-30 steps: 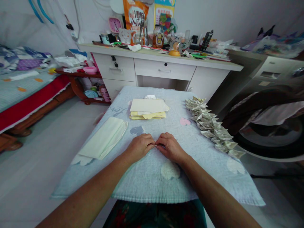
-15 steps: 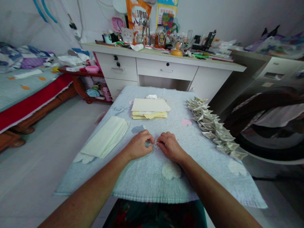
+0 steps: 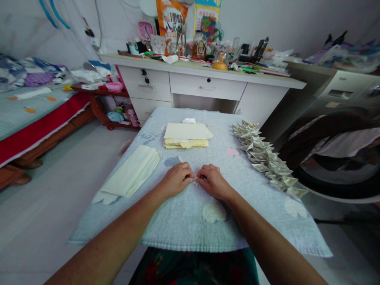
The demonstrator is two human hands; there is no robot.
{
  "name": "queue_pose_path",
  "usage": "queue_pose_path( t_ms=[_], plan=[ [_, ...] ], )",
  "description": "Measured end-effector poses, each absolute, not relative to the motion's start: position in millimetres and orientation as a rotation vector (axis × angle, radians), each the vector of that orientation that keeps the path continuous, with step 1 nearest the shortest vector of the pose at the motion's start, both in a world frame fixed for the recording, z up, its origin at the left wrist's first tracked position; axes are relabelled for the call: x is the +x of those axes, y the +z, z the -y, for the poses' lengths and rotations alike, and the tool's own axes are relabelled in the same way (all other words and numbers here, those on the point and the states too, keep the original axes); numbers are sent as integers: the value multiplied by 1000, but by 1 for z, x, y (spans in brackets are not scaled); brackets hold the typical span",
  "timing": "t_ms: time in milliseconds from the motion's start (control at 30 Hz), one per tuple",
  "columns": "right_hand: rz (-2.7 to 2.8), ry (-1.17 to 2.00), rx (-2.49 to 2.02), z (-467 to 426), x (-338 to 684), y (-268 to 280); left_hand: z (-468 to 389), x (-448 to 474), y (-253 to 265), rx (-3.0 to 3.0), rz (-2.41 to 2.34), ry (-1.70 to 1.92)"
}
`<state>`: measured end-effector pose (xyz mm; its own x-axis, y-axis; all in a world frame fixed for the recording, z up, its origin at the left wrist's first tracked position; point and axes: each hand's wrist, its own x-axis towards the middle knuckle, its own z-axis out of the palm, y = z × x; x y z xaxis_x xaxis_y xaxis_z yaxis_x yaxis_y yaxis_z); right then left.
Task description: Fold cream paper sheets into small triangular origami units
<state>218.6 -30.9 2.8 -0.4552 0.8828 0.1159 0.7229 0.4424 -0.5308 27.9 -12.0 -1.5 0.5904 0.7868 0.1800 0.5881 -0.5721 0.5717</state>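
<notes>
Both hands meet over the middle of the cloth-covered table [image 3: 178,217]. Between their fingertips is a small piece of folded paper [image 3: 195,182], mostly hidden by the fingers. My left hand [image 3: 178,178] pinches it from the left, and my right hand [image 3: 212,180] pinches it from the right. Beyond them lies a stack of cream and yellow paper sheets [image 3: 187,131]. A pile of pale green-white paper [image 3: 130,170] rests left of my left hand. Several pointed folded paper pieces [image 3: 264,154] stand in rows along the right side.
A white desk [image 3: 142,79] crowded with a jar [image 3: 199,45], a pink clock [image 3: 145,30] and other items stands behind the table. At the right is a front-loading washing machine [image 3: 341,93]; a bed [image 3: 38,111] is on the left, beside a low wooden stand [image 3: 95,103].
My left fingers have closed in, so the gap between thumb and forefinger is gone. The right hand stays nearly in place on the paper. The view has shifted very slightly.
</notes>
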Motion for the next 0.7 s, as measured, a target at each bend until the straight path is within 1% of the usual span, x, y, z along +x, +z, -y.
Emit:
queue_pose_path(
  t_ms=[100, 700],
  plan=[
    [2294, 637, -1316, 32, 227, 5, 11, 28, -2, 2368, -1096, 582],
    [2366, 515, -1458, 34, 222, 7, 13, 29, -2, 2359, -1144, 595]
  ],
)
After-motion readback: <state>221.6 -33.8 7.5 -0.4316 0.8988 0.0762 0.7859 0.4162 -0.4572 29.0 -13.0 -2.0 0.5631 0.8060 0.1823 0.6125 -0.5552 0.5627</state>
